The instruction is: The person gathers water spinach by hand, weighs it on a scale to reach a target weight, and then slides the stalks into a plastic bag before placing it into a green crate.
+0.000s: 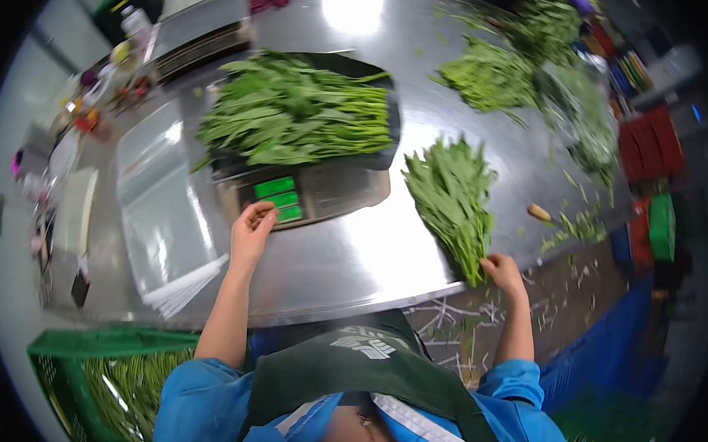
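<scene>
Leafy green stalks [304, 108] lie piled in a black tray on a weighing scale [339, 194], whose green display panels [277, 198] face me. My left hand [254, 220] is at the panels with its fingers curled together; whether it holds anything is too small to tell. A second bunch of greens [451, 190] rests on the metal table [326, 272], leaves pointing away from me. At its stem ends, near the table's front edge, my right hand [502, 272] has its fingers closed on the stems.
Clear plastic bags [164, 209] lie left of the scale. More greens [488, 75] and a plastic bag of greens [583, 113] are at the back right. A wooden-handled object [539, 212] lies by scattered leaves. A green crate [63, 345] of stalks stands below left.
</scene>
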A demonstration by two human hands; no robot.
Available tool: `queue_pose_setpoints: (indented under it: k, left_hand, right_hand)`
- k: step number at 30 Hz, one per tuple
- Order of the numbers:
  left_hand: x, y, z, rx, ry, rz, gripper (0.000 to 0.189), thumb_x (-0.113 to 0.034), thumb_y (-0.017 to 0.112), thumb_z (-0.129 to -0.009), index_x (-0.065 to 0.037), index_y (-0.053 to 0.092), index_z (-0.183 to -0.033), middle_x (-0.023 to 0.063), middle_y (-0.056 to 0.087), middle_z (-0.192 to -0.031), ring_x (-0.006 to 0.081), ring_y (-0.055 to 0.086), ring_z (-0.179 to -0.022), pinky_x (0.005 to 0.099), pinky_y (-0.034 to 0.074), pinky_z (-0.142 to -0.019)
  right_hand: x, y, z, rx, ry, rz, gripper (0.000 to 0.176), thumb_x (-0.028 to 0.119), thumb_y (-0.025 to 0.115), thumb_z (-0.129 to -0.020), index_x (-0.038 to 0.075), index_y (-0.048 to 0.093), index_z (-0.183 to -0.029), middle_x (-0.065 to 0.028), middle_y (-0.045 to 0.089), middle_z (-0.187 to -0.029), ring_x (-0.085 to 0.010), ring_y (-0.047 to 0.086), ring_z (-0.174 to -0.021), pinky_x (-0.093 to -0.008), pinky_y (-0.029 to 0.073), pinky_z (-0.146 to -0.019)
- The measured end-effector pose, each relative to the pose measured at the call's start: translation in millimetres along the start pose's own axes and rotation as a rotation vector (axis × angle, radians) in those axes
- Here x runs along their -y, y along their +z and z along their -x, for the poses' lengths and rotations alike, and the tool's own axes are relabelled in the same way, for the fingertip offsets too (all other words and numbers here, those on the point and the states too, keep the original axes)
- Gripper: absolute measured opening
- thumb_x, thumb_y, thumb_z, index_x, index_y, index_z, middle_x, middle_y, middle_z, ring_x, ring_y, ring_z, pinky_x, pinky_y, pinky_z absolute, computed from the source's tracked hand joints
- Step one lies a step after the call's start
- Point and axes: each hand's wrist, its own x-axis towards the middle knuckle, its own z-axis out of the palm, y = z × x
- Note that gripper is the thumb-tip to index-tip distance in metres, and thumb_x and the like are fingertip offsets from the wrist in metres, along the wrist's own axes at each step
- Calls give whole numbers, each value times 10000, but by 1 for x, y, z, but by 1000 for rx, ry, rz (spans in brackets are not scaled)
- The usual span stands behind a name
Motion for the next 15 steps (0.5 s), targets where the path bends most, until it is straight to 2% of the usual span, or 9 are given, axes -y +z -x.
queue_pose_setpoints:
  k: [2, 3, 5, 6, 8, 11, 13, 14, 15]
  left_hand:
    - [12, 37, -2, 162, 23, -8, 222, -97, 565, -823, 12, 552, -1016, 67, 609, -912, 105, 556, -782, 220, 436, -715]
    - [11, 57, -2, 242, 37, -33, 217, -105, 568, -819, 0, 561, -1008, 60, 611, -908, 104, 556, -779, 222, 436, -715]
    - [9, 102, 5, 353, 46, -224, 210, -120, 580, -800, -35, 586, -992, 47, 621, -891, 113, 562, -772, 240, 444, -712]
    - [9, 123, 9, 429, 63, -282, 210, -122, 581, -796, -43, 592, -991, 48, 626, -885, 120, 568, -773, 249, 450, -715]
    - [14, 161, 17, 600, 79, -315, 230, -140, 581, -796, -47, 588, -1007, 73, 631, -901, 156, 587, -788, 275, 459, -733]
    - [7, 205, 28, 752, 88, -379, 233, -126, 575, -804, -33, 580, -1017, 70, 626, -918, 136, 580, -805, 270, 456, -743]
    - [10, 227, 38, 813, 86, -386, 234, -129, 577, -802, -39, 581, -1018, 77, 625, -916, 148, 584, -801, 278, 458, -745]
    - [9, 235, 43, 871, 91, -390, 235, -132, 578, -800, -45, 583, -1018, 84, 624, -915, 160, 588, -798, 286, 460, -746]
    - [8, 241, 48, 876, 88, -395, 235, -132, 578, -800, -45, 583, -1018, 84, 624, -915, 160, 588, -798, 286, 460, -746]
  right_hand:
    - [-15, -6, -7, -204, 0, 4, 299, 255, 553, -812, -31, 581, -895, -160, 616, -742, -245, 601, -646, -352, 445, -614]
    - [-16, -9, -8, -216, 23, -5, 299, 255, 553, -812, -31, 581, -895, -160, 616, -742, -245, 601, -646, -352, 445, -614]
    - [-13, -14, -8, -150, 111, -344, 290, 255, 534, -829, -29, 581, -859, -154, 608, -722, -258, 600, -660, -355, 445, -618]
    - [-9, -15, -9, -154, 120, -351, 290, 255, 534, -829, -29, 581, -859, -154, 608, -722, -258, 600, -660, -355, 445, -618]
    - [-3, -18, -9, -102, 115, -250, 324, 295, 552, -819, -27, 584, -846, -161, 612, -742, -271, 597, -671, -364, 449, -627]
    - [29, -17, 6, -41, 54, -74, 424, 399, 636, -731, -10, 580, -827, -167, 609, -744, -278, 602, -729, -368, 453, -655]
    - [49, -5, 14, -22, 45, 216, 417, 385, 652, -709, -9, 575, -822, -188, 606, -782, -335, 593, -773, -401, 454, -693]
    - [47, 2, 14, -42, -34, 193, 372, 334, 615, -742, -19, 556, -840, -210, 594, -819, -379, 568, -784, -426, 449, -715]
    - [42, 1, 14, -40, -31, 187, 372, 334, 615, -742, -19, 556, -840, -210, 594, -819, -379, 568, -784, -426, 449, -715]
